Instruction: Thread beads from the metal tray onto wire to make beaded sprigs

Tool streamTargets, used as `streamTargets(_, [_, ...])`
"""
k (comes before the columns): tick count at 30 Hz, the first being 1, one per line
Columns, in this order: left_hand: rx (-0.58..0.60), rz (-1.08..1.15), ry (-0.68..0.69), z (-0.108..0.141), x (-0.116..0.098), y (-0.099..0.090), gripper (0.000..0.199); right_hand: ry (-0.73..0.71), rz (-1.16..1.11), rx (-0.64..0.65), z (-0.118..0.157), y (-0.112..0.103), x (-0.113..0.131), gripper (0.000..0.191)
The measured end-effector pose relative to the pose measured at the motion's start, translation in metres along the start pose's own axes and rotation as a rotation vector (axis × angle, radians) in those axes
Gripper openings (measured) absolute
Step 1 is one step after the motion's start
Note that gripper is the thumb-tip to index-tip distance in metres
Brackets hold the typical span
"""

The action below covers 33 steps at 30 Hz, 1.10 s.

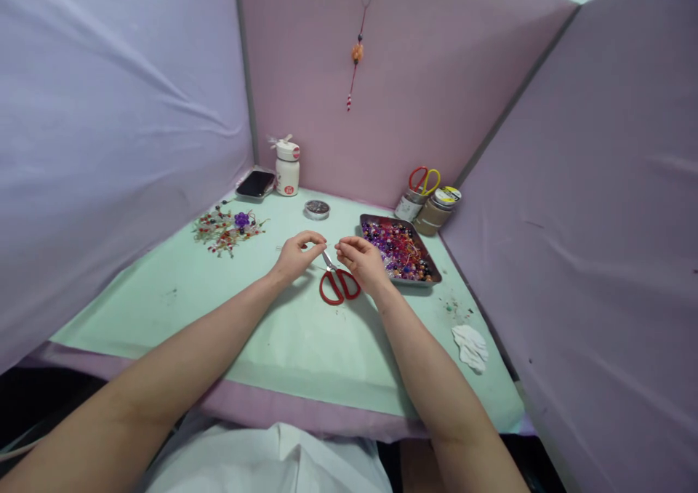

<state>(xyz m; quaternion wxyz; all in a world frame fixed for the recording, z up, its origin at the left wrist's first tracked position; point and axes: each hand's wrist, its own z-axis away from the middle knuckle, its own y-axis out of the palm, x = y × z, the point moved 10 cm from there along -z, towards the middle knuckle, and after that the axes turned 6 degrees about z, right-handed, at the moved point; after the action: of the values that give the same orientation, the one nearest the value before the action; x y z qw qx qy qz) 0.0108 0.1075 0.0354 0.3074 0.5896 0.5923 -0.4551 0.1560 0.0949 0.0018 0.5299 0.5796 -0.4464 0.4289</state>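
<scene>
Over the middle of the pale green table, my left hand point(299, 254) is closed in a pinch, its fingertips pointing right. What it holds is too small to make out. My right hand point(362, 260) faces it across a narrow gap, also pinching something too small to tell. Red-handled scissors point(331, 287) lie on the table below and between both hands, blades pointing away from me. Just right of my right hand is a metal tray point(419, 283) filled with purple, red and orange beads, partly hidden by that hand.
Beaded strands point(223, 231) lie at the left, near a phone point(256, 184), a white bottle point(287, 167) and a round tin point(317, 209). Behind the tray stand jars point(435, 213) and more scissors point(424, 180). A crumpled white cloth point(470, 348) lies right; a beaded string point(357, 52) hangs at the back.
</scene>
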Motion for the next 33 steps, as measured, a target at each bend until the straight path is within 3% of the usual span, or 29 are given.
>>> streamTargets(7, [0.087,0.206,-0.055,0.002,0.0,0.012,0.018,0.106,-0.156,0.073,0.0,0.005,-0.02,0.027])
streamTargets(21, [0.091,0.175,-0.051,0.002,0.0,0.014,0.019,0.165,-0.268,0.117,0.003,0.011,-0.027,0.025])
streamTargets(33, [0.111,0.176,-0.057,0.004,0.0,0.016,0.017,0.153,-0.238,0.138,0.001,0.012,-0.033,0.024])
